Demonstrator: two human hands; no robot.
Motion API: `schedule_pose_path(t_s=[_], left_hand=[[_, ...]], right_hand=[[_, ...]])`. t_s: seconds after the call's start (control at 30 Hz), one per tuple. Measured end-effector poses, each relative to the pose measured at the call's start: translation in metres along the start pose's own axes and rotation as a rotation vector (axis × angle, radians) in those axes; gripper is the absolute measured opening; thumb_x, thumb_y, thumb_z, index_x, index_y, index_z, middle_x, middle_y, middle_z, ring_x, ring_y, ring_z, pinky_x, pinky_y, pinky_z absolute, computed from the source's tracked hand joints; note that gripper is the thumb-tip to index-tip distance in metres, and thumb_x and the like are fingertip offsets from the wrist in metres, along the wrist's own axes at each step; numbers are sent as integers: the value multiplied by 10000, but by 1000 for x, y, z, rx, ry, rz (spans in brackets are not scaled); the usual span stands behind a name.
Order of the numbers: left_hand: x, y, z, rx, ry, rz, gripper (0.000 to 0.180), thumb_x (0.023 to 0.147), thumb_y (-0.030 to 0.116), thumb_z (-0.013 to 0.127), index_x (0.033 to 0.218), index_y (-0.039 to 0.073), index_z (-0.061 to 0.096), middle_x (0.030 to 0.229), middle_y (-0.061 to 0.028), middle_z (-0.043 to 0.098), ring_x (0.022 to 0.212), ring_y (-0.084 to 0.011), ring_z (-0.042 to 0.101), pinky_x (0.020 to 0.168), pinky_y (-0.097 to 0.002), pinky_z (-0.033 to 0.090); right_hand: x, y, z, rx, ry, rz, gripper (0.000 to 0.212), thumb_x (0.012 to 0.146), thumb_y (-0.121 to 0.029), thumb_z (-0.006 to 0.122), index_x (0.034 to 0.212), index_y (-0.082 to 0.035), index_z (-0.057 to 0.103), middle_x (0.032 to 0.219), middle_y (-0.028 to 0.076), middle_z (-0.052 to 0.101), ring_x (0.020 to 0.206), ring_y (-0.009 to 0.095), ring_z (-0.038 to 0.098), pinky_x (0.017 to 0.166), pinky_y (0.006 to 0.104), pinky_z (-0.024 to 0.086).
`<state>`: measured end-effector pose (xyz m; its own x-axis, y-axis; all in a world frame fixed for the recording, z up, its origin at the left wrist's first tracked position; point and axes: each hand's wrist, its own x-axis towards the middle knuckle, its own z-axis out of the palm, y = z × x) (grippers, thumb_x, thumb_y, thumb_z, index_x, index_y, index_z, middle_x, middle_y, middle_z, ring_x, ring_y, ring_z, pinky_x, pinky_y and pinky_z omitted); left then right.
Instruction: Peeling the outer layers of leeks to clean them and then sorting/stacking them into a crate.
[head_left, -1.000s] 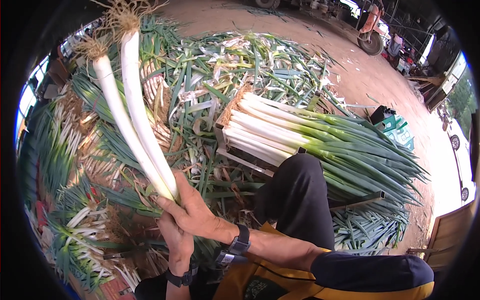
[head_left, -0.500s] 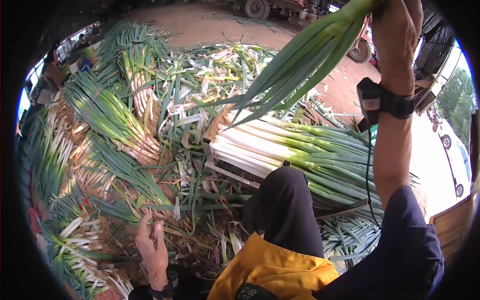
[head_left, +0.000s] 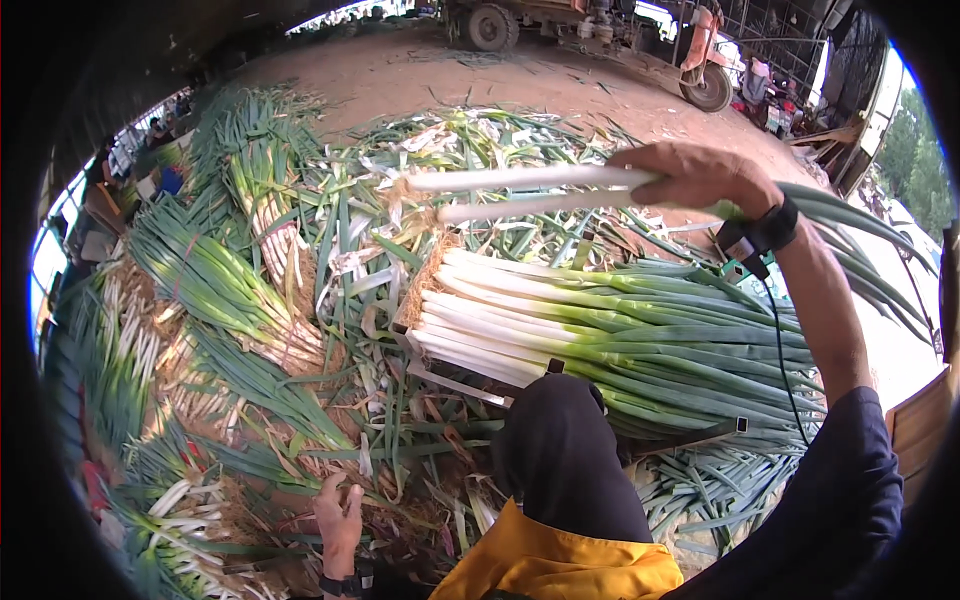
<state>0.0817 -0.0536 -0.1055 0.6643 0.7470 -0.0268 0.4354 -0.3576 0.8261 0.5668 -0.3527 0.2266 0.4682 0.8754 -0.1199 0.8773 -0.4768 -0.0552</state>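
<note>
My right hand (head_left: 700,178) is raised over the stack and grips two trimmed leeks (head_left: 520,192), which lie level with their white roots to the left and green leaves trailing right. Below them a neat stack of cleaned leeks (head_left: 600,340) rests on a low crate, white ends left. My left hand (head_left: 338,518) reaches down with fingers spread into the loose leeks and trimmings (head_left: 280,470) at the lower left, holding nothing. My dark-clad knee (head_left: 565,460) sits between the two hands.
Bundles of untrimmed leeks (head_left: 230,290) and strewn green leaves cover the ground all around the left and middle. Bare dirt floor (head_left: 420,70) lies beyond, with a wheeled vehicle (head_left: 560,25) at the top. A wooden board (head_left: 920,430) stands at the right edge.
My right hand has swung the two leeks from pointing up-right to level above the stack. My left hand let go of them earlier and stays low in the loose leeks.
</note>
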Motion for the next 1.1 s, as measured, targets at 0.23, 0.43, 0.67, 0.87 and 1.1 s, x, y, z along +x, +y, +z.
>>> schedule_pose_path(t_s=[0.23,0.43,0.67,0.87,1.1], left_hand=[[17,-14,25,-129,-152,-225,305,947,134,643,1174,-53,566,876,-154,721,815,-209,712,768,-316,549],[68,24,60,-211,-308,-347,294,986,181,593,1184,-35,573,940,-159,710,866,-217,702,771,-326,564],[154,93,160,-215,-365,-56,307,960,182,623,1164,-43,585,901,-156,725,833,-207,715,739,-310,546],[196,145,227,-9,-442,137,310,940,188,656,1131,-50,602,887,-140,719,831,-176,703,741,-289,531],[219,183,253,155,-291,382,442,880,249,701,1209,-23,584,1094,-224,666,1030,-354,642,904,-440,498]], right_hand=[[54,78,187,340,-202,137,569,938,-380,598,1425,-106,487,1323,193,596,1217,325,572,1030,406,446],[114,84,237,418,-116,132,616,952,-430,546,1438,-63,452,1301,208,606,1212,329,577,1029,391,447],[113,54,273,-60,-105,128,840,935,-570,534,1486,20,303,809,280,669,857,421,674,808,490,517],[108,73,252,146,-205,77,851,905,-543,595,1493,-2,302,945,265,685,915,401,672,835,472,517],[113,78,250,320,-214,-32,801,905,-488,621,1458,18,336,1024,291,668,994,413,656,881,460,510]])
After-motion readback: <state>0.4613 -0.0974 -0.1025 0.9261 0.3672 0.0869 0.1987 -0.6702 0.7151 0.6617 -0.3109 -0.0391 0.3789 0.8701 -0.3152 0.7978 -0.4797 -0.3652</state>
